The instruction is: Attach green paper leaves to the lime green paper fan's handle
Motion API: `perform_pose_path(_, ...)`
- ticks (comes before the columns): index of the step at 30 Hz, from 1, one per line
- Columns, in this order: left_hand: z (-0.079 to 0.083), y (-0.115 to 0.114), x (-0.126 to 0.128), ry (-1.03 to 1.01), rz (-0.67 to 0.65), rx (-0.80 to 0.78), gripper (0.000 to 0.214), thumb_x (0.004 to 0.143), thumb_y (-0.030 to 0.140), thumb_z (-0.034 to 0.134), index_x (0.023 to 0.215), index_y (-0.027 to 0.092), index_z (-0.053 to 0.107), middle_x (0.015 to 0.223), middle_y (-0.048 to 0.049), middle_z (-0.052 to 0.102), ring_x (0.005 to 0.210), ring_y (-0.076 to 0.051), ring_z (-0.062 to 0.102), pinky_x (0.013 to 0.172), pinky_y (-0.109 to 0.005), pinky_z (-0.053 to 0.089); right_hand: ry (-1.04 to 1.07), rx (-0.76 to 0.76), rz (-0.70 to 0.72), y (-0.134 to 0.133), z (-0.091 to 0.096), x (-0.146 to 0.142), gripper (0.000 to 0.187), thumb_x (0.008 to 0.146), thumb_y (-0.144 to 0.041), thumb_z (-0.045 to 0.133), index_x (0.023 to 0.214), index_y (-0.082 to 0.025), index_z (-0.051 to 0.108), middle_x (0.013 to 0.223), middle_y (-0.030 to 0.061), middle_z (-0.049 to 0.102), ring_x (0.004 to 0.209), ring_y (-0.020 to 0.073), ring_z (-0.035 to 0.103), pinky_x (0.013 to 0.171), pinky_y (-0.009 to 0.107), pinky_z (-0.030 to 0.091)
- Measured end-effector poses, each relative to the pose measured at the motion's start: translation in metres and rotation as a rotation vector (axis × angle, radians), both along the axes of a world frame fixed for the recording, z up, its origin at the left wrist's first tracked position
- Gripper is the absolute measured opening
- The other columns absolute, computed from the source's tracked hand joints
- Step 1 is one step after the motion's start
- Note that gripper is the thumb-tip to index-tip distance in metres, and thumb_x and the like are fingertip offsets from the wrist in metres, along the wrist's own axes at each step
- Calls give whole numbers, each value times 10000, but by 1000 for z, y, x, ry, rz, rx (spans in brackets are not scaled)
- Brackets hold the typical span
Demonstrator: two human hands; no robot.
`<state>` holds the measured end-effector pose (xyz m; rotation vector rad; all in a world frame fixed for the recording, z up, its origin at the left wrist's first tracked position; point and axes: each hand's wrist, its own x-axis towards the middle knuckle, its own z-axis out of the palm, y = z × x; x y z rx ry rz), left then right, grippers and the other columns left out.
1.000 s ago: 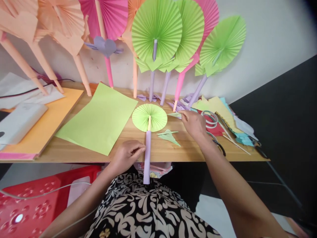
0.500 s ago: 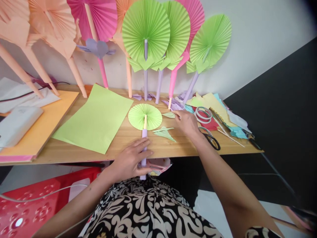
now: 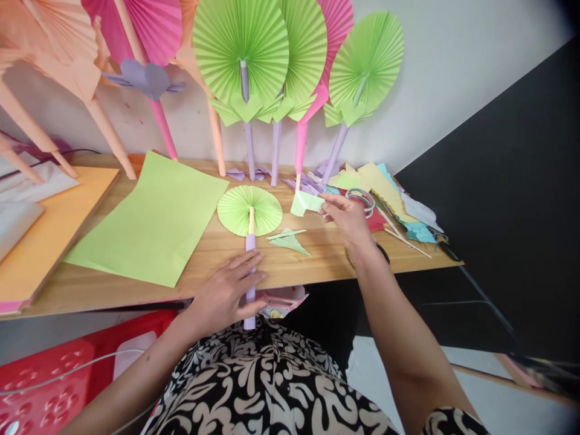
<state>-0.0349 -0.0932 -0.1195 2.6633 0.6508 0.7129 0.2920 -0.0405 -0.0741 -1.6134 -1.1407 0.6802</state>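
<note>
A small green paper fan (image 3: 249,209) with a lilac rolled-paper handle (image 3: 251,243) lies on the table, the handle's lower end jutting past the front edge. Over that handle my left hand (image 3: 229,289) is laid, fingers across it and thumb lower down, holding it. My right hand (image 3: 347,220) pinches a pale green folded piece of paper (image 3: 304,203) by its right end, off to the right of the fan. Between the hands lie pale green paper scraps (image 3: 290,240) on the tabletop.
A large green paper sheet (image 3: 154,223) lies at left, beside an orange stack (image 3: 67,223). Finished big fans (image 3: 242,48) lean on the wall. Tape rolls (image 3: 362,199), coloured scraps (image 3: 389,193) and thin sticks (image 3: 408,241) sit at right. A red stool (image 3: 86,362) stands below.
My right hand has picked up the pale green folded paper from the table and lifted it. My left hand stays on the fan's handle. The view has shifted slightly right.
</note>
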Motion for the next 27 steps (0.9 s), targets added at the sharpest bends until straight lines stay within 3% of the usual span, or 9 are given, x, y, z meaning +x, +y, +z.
perform_pose_path(3,-1,0,0,7,-1,14,399,945,433,625,1220,153,694,1504,-202,544,1433,-352,487,1117,-582,478,240,5,10,-10,5,-10,368,670,-299,765,1017,-179,781,684,-10,696,662,122,630,583,232,499)
perform_pose_path(7,-2,0,-1,17,5,23,405,951,439,618,1226,150,692,1524,-201,521,1435,-360,481,1126,-598,464,356,20,28,-23,8,-21,337,621,-301,807,943,-203,788,706,-15,695,667,117,627,569,233,491)
perform_pose_path(15,-5,0,1,23,39,48,406,952,442,620,1214,142,702,1506,-210,538,1439,-362,476,1140,-594,451,445,112,-21,-59,-4,-38,292,651,-294,819,931,-222,783,716,-23,685,676,117,629,585,245,508)
perform_pose_path(19,-10,0,0,-87,63,73,356,937,404,648,1156,131,717,1458,-206,587,1398,-360,522,1120,-584,476,522,134,-62,-73,-12,-47,286,609,-284,842,879,-209,783,742,-11,712,646,112,636,568,244,519)
perform_pose_path(23,-12,0,-2,-262,116,84,209,936,273,636,1058,132,730,1325,-190,680,1277,-333,617,1036,-546,545,516,196,-123,-78,-9,-45,286,600,-260,846,873,-212,777,722,-21,715,655,113,663,587,237,547)
perform_pose_path(27,-9,-2,-1,-296,152,88,157,935,220,618,1009,132,725,1232,-175,719,1148,-307,675,946,-506,590,473,286,-184,-71,-5,-37,238,615,-247,829,835,-208,747,716,-25,709,704,128,691,620,243,570)
